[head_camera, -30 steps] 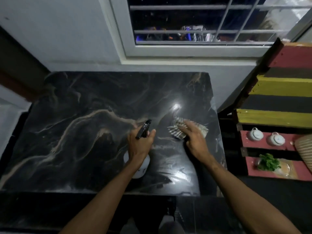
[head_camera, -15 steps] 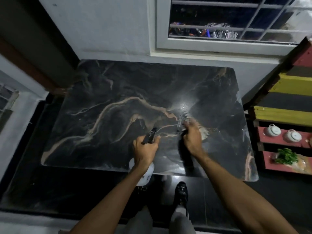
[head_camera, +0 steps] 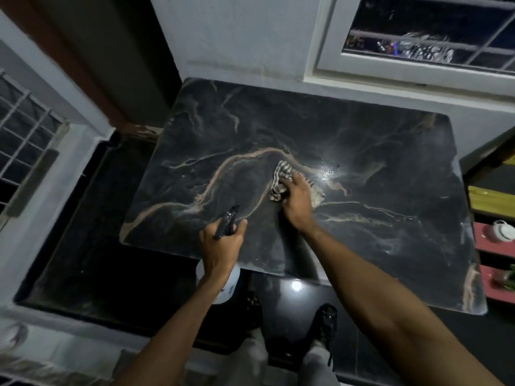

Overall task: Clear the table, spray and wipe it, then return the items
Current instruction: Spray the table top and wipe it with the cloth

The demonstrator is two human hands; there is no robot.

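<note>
A black marble table (head_camera: pixel 362 151) with tan veins fills the middle of the view. My left hand (head_camera: pixel 221 246) grips a spray bottle (head_camera: pixel 230 285) with a white body and a black trigger head (head_camera: pixel 227 221), held over the table's near edge. My right hand (head_camera: pixel 296 199) presses flat on a striped cloth (head_camera: pixel 281 176) near the table's centre. A wet sheen glints on the marble just right of the cloth.
A painted wooden shelf (head_camera: pixel 490 196) stands at the right with a white teapot (head_camera: pixel 501 231) on a pink board. A barred window (head_camera: pixel 418 48) is behind the table, another (head_camera: pixel 25 140) at the left. My shoes (head_camera: pixel 324 324) stand on the dark floor below.
The view has swung left and drawn back from the table. My right hand has slid the cloth left across the marble. The bottle stays in my left hand.
</note>
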